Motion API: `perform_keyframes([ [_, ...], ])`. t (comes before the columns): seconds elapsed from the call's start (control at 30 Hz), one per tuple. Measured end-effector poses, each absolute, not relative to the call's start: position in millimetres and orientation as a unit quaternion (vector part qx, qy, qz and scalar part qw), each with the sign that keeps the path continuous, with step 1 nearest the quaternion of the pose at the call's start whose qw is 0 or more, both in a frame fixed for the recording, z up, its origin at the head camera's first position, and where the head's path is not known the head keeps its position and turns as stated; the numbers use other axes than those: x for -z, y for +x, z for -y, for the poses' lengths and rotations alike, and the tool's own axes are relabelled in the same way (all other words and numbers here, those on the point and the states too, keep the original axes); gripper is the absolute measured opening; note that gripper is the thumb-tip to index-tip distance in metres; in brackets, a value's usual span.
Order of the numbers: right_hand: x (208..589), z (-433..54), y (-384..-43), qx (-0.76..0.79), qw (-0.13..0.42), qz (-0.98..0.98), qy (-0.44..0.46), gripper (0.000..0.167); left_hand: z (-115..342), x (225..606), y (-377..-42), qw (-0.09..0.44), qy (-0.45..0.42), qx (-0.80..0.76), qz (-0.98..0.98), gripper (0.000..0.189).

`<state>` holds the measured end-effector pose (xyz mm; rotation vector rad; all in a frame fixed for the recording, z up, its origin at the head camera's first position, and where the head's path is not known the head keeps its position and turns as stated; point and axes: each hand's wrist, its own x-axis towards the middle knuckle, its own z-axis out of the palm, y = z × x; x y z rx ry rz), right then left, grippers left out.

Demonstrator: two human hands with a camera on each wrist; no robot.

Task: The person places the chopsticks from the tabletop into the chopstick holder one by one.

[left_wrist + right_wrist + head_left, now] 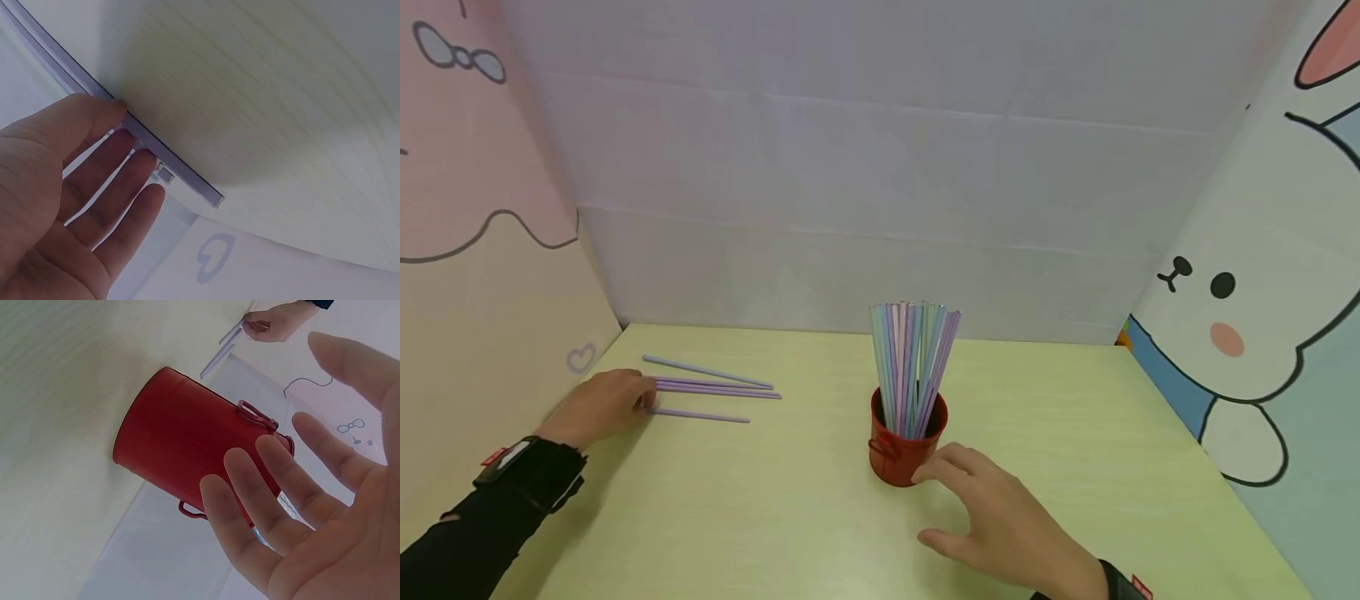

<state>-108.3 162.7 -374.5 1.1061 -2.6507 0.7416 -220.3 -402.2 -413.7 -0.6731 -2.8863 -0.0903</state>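
Observation:
My left hand (606, 404) is at the left side of the table, thumb and fingertips pinching a purple straw (178, 165) near one end. In the head view this purple straw (703, 415) is the nearest of the loose ones. Just beyond it lie two purple straws (722, 389) close together and a blue straw (707, 369) at a slant. A small red bucket (898, 462) with side handles stands upright, holding several pastel straws (910, 358). My right hand (1000, 521) hovers beside the bucket's near right side, fingers spread and holding nothing; its fingertips overlap the bucket (181, 437) in the right wrist view.
The pale yellow table (820, 517) ends at a white backdrop (865, 183). Panels with cartoon drawings stand along both sides, the left panel (490, 325) close to my left hand and the right panel (1247, 333) beyond the table's right edge.

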Motion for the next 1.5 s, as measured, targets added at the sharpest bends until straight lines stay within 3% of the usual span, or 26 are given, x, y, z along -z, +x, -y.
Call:
perform_keyframes([
  [0.43,375.1,-164.5,-110.3,-0.252,0.099,0.888,0.372,0.051,385.5,395.6,-214.3,0.039,-0.288,0.026,0.957,0.038],
  [0.57,374.9,-164.5,-110.8,-0.256,0.111,0.883,0.378,0.052,366.5,389.3,-209.3,0.061,-0.331,0.027,0.941,0.043],
  [0.73,374.0,-162.7,-110.8,-0.256,0.121,0.88,0.38,0.051,329.1,376.2,-194.4,0.077,-0.367,0.04,0.926,0.041],
  [1.03,368.2,-150.0,-109.3,-0.257,0.124,0.879,0.383,0.05,249.1,349.6,-155.9,0.048,-0.412,0.083,0.906,0.033],
  [1.5,369.2,-121.5,-111.2,-0.226,0.112,0.886,0.39,0.034,141.6,355.4,-136.1,0.028,-0.44,0.118,0.89,0.027],
])
